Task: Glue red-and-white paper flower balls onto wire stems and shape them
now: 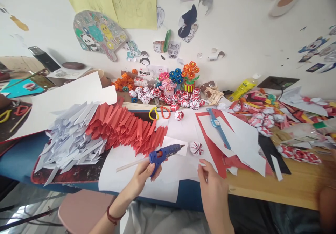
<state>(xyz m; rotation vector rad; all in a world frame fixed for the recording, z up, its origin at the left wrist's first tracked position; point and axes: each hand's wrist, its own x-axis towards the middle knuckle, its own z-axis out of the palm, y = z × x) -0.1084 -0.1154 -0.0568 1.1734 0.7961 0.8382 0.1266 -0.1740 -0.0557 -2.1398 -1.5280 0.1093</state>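
My left hand [147, 174] is wrapped round the handle of a blue glue gun [164, 154], whose nozzle points right and whose clear glue stick juts out to the left. My right hand [210, 181] is raised over the table's front edge, fingers curled together near the thumb; whether something small is between them cannot be made out. Just beyond its fingertips a red-and-white striped paper ball [196, 148] rests on white paper [181, 127]. Folded red paper pieces [126, 129] are heaped left of the glue gun, beside folded white ones [76, 139].
Scissors [159, 113], paper balls [183, 99] and small flower pots [189, 86] stand towards the wall. A blue watch-like strap [219, 128] lies on sheets at the right. A yellow bottle [243, 89] is farther back. Another person's blurred arm [327, 195] shows at the right edge.
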